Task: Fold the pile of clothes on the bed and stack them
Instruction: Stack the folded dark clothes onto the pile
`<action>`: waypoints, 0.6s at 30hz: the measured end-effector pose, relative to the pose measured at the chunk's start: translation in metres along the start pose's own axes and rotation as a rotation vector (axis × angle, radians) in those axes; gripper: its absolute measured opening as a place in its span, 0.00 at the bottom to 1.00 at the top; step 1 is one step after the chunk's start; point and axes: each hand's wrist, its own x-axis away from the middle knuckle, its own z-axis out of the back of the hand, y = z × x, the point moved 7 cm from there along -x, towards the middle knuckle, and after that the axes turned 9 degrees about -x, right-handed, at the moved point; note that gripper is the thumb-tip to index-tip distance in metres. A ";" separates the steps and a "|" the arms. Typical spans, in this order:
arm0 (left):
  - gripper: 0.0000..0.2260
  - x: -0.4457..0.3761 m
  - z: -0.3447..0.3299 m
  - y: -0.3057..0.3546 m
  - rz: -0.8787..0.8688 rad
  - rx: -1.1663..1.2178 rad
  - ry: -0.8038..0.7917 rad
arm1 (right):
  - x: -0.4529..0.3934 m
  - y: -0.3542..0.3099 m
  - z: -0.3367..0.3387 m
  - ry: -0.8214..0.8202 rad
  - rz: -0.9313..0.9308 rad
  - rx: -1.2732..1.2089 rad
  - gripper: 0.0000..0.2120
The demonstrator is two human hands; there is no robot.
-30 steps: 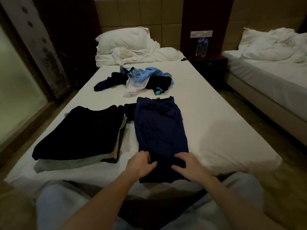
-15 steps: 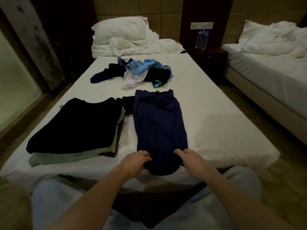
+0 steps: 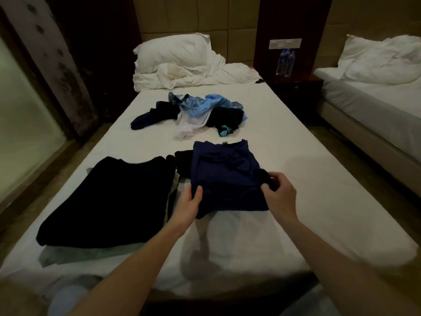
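White bed [image 3: 296, 179]: both hands, left hand [image 3: 190, 205] and right hand [image 3: 279, 192], are pinching the navy garment's [image 3: 225, 174] near edge, folding it beside the folded stack [image 3: 109, 201]. Aligning edges evenly should be keeping it neat.

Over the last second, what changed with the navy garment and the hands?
Both hands, left hand and right hand, gripped the navy garment's near end and carried it away from the person, folding it over itself. The folded stack and the unfolded pile stayed put.
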 end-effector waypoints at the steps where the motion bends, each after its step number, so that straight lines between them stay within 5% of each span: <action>1: 0.12 -0.015 0.002 0.009 0.003 0.058 -0.042 | -0.017 -0.007 -0.005 0.008 0.000 -0.012 0.11; 7: 0.08 -0.116 0.029 0.051 -0.004 0.004 -0.036 | -0.114 -0.021 -0.044 -0.039 -0.065 0.031 0.11; 14: 0.13 -0.235 0.038 0.040 0.076 -0.265 0.156 | -0.205 0.040 -0.114 -0.492 -0.277 0.181 0.23; 18: 0.15 -0.299 0.029 0.012 0.127 -0.389 0.144 | -0.263 0.073 -0.132 -0.321 -0.291 0.210 0.12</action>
